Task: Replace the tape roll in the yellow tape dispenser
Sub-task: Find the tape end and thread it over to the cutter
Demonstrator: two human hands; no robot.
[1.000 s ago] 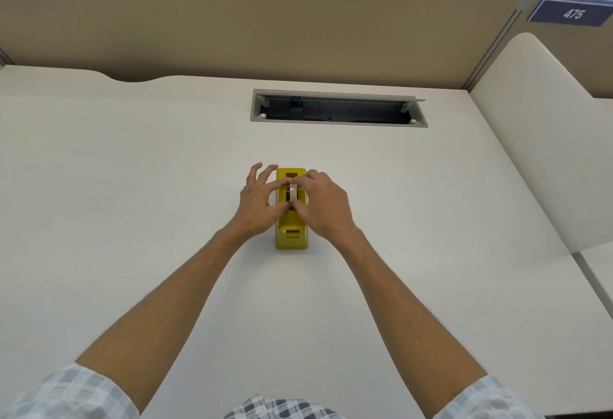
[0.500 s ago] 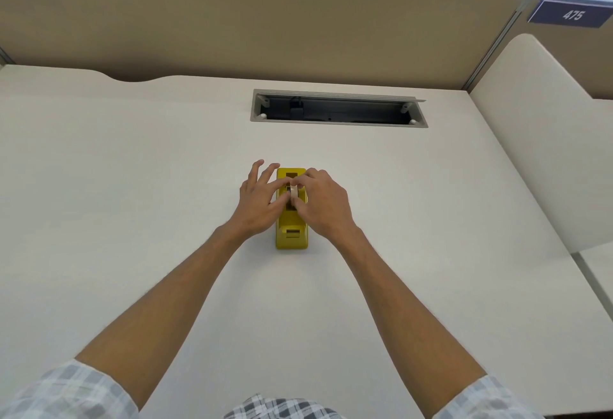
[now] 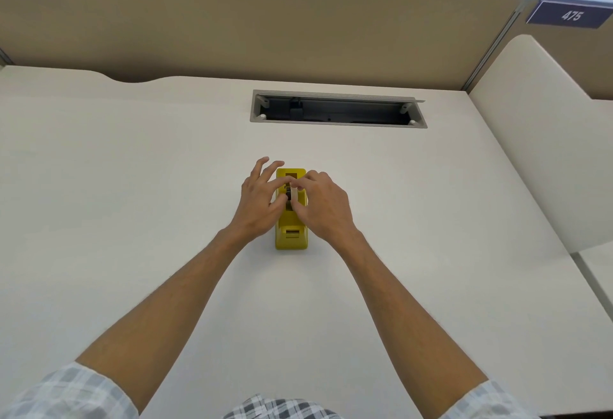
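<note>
Yellow tape dispenser [image 3: 291, 236] sits mid-desk, long axis running 12-to-6, cutter end prob. at 6 toward the person. In its slot, a dark tape roll [image 3: 288, 193] on its hub, only a sliver visible btw the fingers.

Left hand [image 3: 260, 201] comes in from 9: thumb and index pinch the roll's left face, other fingers splayed up and off the body. Right hand [image 3: 323, 208] comes in from 3: fingers curled over the top, pinching the roll's right face, palm alongside the dispenser's wall. Both are grasping the roll, not the body.

Handling, as a guess: dispenser looks like hard plastic w/ a weighted base, so stiff and likely to stay put when the roll is tugged. Roll is light, rigid at the core, slick on its sides. Best hold is at the hub ends, pulled straight up out of the cradle; any loose tape end would be sticky.

Outward: bare cream desk [image 3: 132, 219]; open cable tray [image 3: 338, 110] at 12; partition [image 3: 265, 27] behind it; placard "475" [image 3: 569, 15] at 2.
</note>
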